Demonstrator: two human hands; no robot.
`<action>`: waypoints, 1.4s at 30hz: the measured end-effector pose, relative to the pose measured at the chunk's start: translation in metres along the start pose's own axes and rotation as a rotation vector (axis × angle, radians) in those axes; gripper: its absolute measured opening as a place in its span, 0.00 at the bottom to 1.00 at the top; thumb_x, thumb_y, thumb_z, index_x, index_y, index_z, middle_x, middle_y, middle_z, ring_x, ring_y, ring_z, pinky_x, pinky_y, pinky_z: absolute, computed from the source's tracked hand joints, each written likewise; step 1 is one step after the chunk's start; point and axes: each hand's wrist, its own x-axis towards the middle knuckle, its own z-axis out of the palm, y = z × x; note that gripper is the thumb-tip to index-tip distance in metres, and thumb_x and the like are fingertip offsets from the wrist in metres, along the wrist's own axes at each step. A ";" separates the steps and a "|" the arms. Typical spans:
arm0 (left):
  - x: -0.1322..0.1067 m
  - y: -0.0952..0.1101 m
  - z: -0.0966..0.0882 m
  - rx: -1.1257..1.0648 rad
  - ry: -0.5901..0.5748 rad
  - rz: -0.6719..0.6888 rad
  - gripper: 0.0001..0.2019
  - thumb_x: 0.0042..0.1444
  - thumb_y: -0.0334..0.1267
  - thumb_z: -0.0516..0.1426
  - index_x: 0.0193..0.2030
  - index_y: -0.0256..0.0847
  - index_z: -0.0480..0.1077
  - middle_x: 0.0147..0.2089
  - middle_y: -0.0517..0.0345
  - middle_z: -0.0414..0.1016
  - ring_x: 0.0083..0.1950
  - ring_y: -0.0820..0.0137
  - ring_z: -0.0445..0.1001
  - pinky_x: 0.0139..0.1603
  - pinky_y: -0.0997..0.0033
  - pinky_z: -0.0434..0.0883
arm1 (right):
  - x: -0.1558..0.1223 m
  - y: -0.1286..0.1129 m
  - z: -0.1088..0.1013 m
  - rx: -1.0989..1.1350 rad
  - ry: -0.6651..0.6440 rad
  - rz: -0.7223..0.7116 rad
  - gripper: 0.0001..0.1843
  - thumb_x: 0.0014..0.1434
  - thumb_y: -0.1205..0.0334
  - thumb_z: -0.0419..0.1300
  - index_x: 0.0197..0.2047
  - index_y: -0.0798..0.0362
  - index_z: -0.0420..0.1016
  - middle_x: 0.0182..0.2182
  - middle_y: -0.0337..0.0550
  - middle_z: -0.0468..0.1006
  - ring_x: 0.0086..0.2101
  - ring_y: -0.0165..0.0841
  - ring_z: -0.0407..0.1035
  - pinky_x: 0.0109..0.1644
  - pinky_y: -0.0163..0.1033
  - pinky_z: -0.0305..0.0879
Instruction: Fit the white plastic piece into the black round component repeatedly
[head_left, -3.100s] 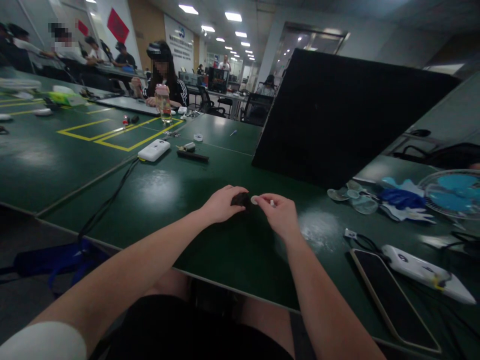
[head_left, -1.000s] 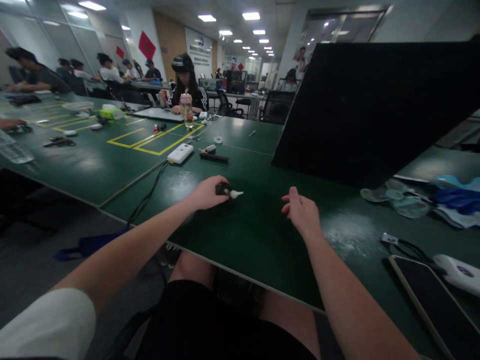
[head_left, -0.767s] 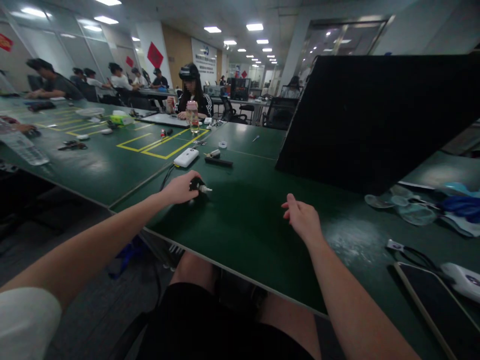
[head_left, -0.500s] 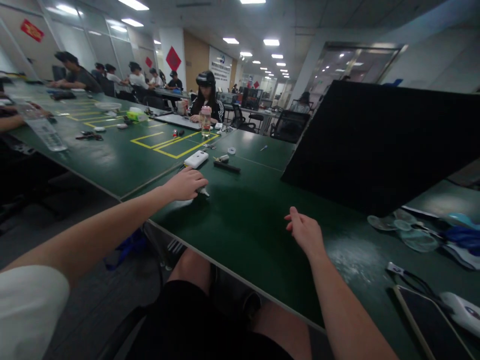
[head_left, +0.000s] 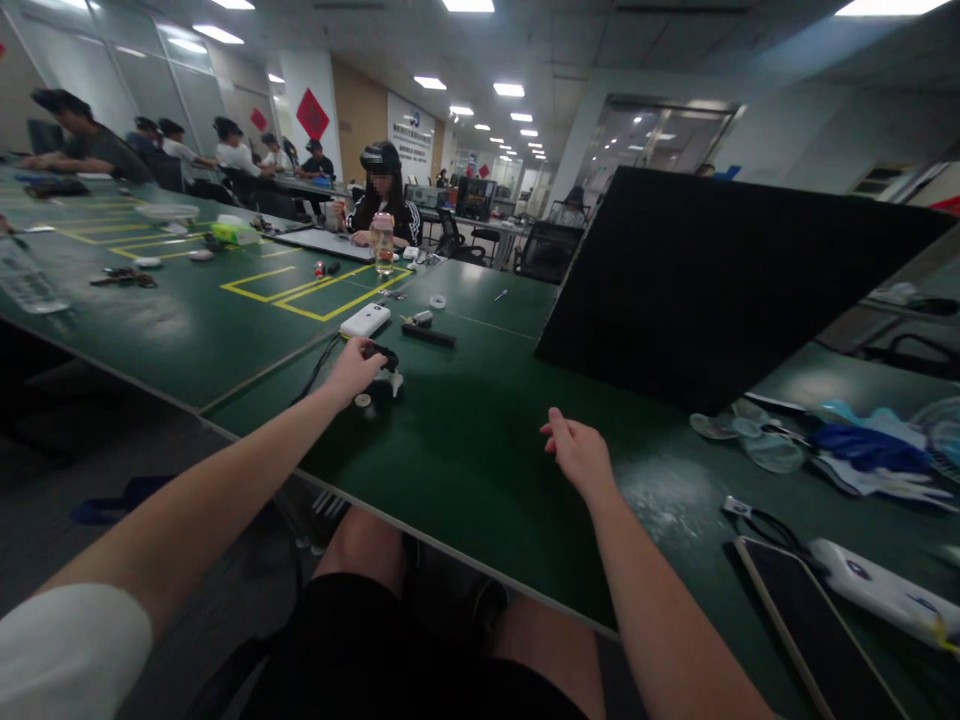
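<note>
My left hand (head_left: pixel 355 374) reaches over the green table (head_left: pixel 465 440), its fingers closed on a small black curved object (head_left: pixel 384 355) whose kind I cannot make out. Just below those fingertips is a small white piece (head_left: pixel 396 384), and a pale round disc (head_left: pixel 363 400) lies beside the hand. Whether the white piece joins the black object cannot be told. My right hand (head_left: pixel 581 458) hovers or rests near the middle of the table, loosely curled with the thumb raised. Nothing shows in it.
Beyond my left hand lie a white power bank (head_left: pixel 365 320), a black bar (head_left: pixel 429 335) and a tape roll (head_left: pixel 437 301). A large black panel (head_left: pixel 720 290) stands at right. Gloves (head_left: pixel 870 450) and a phone (head_left: pixel 817 630) lie nearer. A person (head_left: pixel 382 200) sits opposite.
My left hand has shifted slightly, uncovering the black object at its fingertips and the pale disc. The right hand keeps its pose. The view has turned a little to the right.
</note>
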 end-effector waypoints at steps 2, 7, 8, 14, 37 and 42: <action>-0.009 0.008 0.023 -0.044 -0.099 0.037 0.24 0.52 0.41 0.61 0.56 0.41 0.65 0.46 0.51 0.78 0.42 0.65 0.77 0.43 0.66 0.73 | 0.000 0.001 0.000 -0.003 -0.004 -0.019 0.36 0.65 0.30 0.43 0.38 0.51 0.79 0.30 0.45 0.79 0.30 0.36 0.72 0.34 0.41 0.65; -0.044 0.036 0.074 0.010 -0.407 0.129 0.23 0.54 0.39 0.59 0.56 0.43 0.64 0.46 0.51 0.77 0.40 0.66 0.77 0.42 0.67 0.73 | -0.002 0.002 0.002 -0.063 -0.073 -0.049 0.34 0.64 0.30 0.46 0.40 0.50 0.79 0.34 0.45 0.80 0.32 0.37 0.72 0.34 0.41 0.65; -0.054 0.044 0.084 0.034 -0.459 0.145 0.23 0.54 0.40 0.59 0.57 0.43 0.64 0.47 0.50 0.77 0.40 0.65 0.77 0.42 0.66 0.73 | -0.003 0.001 0.003 -0.090 -0.096 -0.074 0.32 0.64 0.31 0.49 0.42 0.50 0.80 0.35 0.45 0.80 0.33 0.37 0.72 0.34 0.41 0.65; -0.119 0.098 0.153 -0.035 -0.608 0.187 0.20 0.55 0.42 0.59 0.54 0.43 0.64 0.48 0.47 0.76 0.45 0.59 0.77 0.45 0.62 0.73 | -0.008 -0.004 0.005 -0.264 -0.131 -0.251 0.34 0.52 0.34 0.66 0.53 0.49 0.77 0.44 0.46 0.78 0.36 0.36 0.71 0.35 0.40 0.63; -0.101 0.075 0.111 -0.111 -0.545 0.460 0.26 0.51 0.42 0.66 0.58 0.45 0.70 0.48 0.53 0.78 0.46 0.64 0.76 0.52 0.58 0.74 | -0.008 -0.010 0.014 -0.365 -0.168 -0.279 0.22 0.64 0.41 0.57 0.51 0.44 0.80 0.47 0.47 0.75 0.38 0.37 0.71 0.36 0.41 0.64; -0.109 0.077 0.111 0.006 -0.575 0.574 0.25 0.52 0.38 0.66 0.58 0.47 0.71 0.54 0.53 0.77 0.50 0.63 0.76 0.56 0.57 0.73 | -0.007 -0.009 0.012 -0.311 -0.166 -0.261 0.15 0.61 0.47 0.61 0.43 0.48 0.79 0.44 0.45 0.75 0.39 0.36 0.71 0.39 0.41 0.65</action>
